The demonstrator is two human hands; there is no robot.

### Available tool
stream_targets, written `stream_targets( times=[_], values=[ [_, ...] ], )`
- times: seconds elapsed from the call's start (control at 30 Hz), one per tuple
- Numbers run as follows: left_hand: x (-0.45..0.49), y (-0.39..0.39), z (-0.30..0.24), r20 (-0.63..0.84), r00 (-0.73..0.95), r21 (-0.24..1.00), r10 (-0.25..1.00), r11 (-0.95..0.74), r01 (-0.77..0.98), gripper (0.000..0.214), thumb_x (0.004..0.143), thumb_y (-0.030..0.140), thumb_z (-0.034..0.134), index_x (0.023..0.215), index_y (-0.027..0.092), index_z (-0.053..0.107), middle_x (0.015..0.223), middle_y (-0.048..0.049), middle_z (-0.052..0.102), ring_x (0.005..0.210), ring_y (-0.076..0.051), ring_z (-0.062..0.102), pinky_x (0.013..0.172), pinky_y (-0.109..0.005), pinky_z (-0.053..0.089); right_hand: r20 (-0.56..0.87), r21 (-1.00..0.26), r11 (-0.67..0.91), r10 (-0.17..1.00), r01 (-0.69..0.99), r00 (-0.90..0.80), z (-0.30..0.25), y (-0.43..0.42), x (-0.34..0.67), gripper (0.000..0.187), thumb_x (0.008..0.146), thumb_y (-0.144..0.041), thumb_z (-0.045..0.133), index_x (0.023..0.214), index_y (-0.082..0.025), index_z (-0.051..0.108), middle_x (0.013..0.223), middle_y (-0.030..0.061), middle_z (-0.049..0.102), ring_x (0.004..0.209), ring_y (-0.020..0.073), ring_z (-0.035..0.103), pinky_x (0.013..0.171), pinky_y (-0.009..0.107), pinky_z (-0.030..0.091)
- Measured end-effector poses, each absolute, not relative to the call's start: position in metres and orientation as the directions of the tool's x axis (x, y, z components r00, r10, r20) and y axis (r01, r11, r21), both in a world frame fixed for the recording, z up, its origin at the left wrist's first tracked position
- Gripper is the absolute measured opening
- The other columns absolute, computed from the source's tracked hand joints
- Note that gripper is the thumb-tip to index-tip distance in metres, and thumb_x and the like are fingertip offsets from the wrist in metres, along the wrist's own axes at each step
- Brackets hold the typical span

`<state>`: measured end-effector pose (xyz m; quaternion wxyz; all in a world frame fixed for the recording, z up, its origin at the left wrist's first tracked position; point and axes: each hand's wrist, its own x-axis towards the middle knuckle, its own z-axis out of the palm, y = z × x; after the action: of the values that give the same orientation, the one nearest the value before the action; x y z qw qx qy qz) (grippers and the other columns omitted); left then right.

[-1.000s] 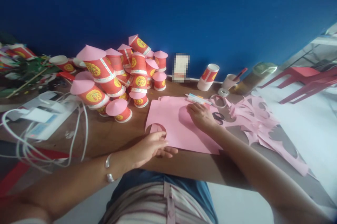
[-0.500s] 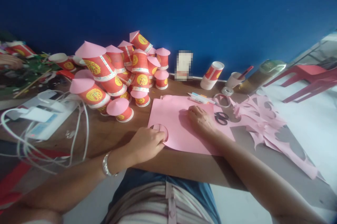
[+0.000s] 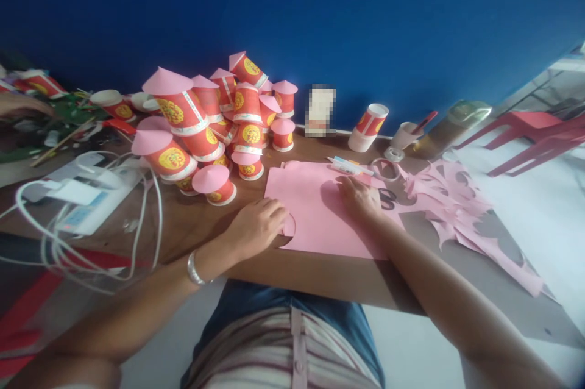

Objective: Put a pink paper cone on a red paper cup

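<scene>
A pink paper sheet [image 3: 320, 221] lies on the brown table in front of me. My left hand [image 3: 256, 227] rests at the sheet's near-left corner, its fingers curled over a small pink paper circle [image 3: 289, 225] of which only an edge shows. My right hand [image 3: 361, 197] lies flat on the far right part of the sheet, fingers stretched out and holding nothing. Black-handled scissors [image 3: 389, 197] lie just right of that hand. A white glue pen [image 3: 345, 164] lies beyond it.
A pile of red paper cups with pink cone lids [image 3: 214, 127] stands at the back left. Pink paper scraps [image 3: 457, 206], a tape ring [image 3: 386, 169], a red cup [image 3: 368, 127] and a gold cylinder [image 3: 445, 124] lie right. White cables [image 3: 82, 200] lie left, another person's hand [image 3: 18, 105] far left.
My left hand has moved forward from the table edge onto the pink circle and curled its fingers over it. My right hand has stayed flat on the sheet.
</scene>
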<state>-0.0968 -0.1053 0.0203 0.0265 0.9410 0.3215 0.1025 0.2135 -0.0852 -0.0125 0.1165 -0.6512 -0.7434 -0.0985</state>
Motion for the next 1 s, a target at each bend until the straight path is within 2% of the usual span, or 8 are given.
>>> stream_targets(
  times=[0.13, 0.33, 0.63, 0.8, 0.9, 1.0],
  values=[
    [-0.098, -0.1, 0.022, 0.163, 0.779, 0.025, 0.606, -0.791, 0.611, 0.021, 0.1, 0.013, 0.047, 0.106, 0.014, 0.067, 0.105, -0.0116, 0.066, 0.099, -0.025, 0.06, 0.088, -0.038, 0.047, 0.297, 0.003, 0.156, 0.943, 0.988, -0.15, -0.014, -0.085, 0.213, 0.032, 0.098, -0.019, 0.045, 0.103, -0.014, 0.076, 0.097, 0.0145, 0.075, 0.074, 0.0224, 0.065, 0.06, 0.032, 0.037],
    [-0.097, -0.092, 0.024, 0.121, 0.793, -0.062, 0.597, -0.793, 0.606, 0.022, 0.096, 0.006, 0.049, 0.097, 0.014, 0.069, 0.095, -0.0106, 0.067, 0.09, -0.024, 0.06, 0.08, -0.036, 0.047, 0.27, 0.009, 0.108, 0.957, 0.994, -0.106, -0.011, -0.085, 0.21, 0.039, 0.101, -0.025, 0.039, 0.107, -0.015, 0.077, 0.103, 0.0147, 0.073, 0.081, 0.0246, 0.066, 0.062, 0.033, 0.037],
    [-0.092, -0.085, 0.019, 0.14, 0.791, -0.136, 0.596, -0.78, 0.611, 0.017, 0.091, 0.002, 0.055, 0.089, 0.014, 0.067, 0.088, -0.0077, 0.065, 0.08, -0.022, 0.062, 0.064, -0.033, 0.047, 0.154, 0.054, 0.029, 0.987, 0.998, -0.037, -0.003, -0.087, 0.206, 0.038, 0.103, -0.027, 0.038, 0.119, -0.017, 0.071, 0.121, 0.0153, 0.07, 0.091, 0.028, 0.07, 0.069, 0.035, 0.046],
    [-0.102, -0.098, 0.027, 0.231, 0.789, -0.131, 0.57, -0.785, 0.605, 0.018, 0.091, 0.001, 0.055, 0.086, 0.015, 0.065, 0.082, -0.0052, 0.065, 0.074, -0.02, 0.062, 0.061, -0.032, 0.045, 0.055, 0.081, 0.005, 0.998, 0.997, -0.01, 0.001, -0.086, 0.206, 0.038, 0.099, -0.018, 0.043, 0.129, -0.016, 0.065, 0.118, 0.0188, 0.072, 0.093, 0.0296, 0.071, 0.074, 0.037, 0.049],
    [-0.119, -0.117, 0.032, 0.337, 0.751, -0.092, 0.567, -0.774, 0.626, 0.015, 0.094, 0.007, 0.058, 0.099, 0.018, 0.066, 0.077, -0.001, 0.065, 0.07, -0.018, 0.063, 0.062, -0.032, 0.046, 0.026, 0.09, -0.018, 1.0, 0.996, 0.016, 0.001, -0.087, 0.207, 0.04, 0.101, -0.018, 0.04, 0.134, -0.018, 0.062, 0.113, 0.0171, 0.074, 0.093, 0.0299, 0.071, 0.077, 0.038, 0.049],
    [-0.141, -0.138, 0.033, 0.456, 0.67, -0.021, 0.586, -0.746, 0.666, 0.011, 0.097, 0.015, 0.06, 0.105, 0.018, 0.066, 0.082, -0.0002, 0.07, 0.075, -0.016, 0.067, 0.07, -0.03, 0.05, 0.067, 0.093, 0.052, 0.996, 0.994, -0.058, 0.0, -0.089, 0.21, 0.041, 0.099, -0.018, 0.043, 0.136, -0.019, 0.06, 0.123, 0.0165, 0.072, 0.095, 0.0293, 0.069, 0.072, 0.035, 0.047]
  ],
)
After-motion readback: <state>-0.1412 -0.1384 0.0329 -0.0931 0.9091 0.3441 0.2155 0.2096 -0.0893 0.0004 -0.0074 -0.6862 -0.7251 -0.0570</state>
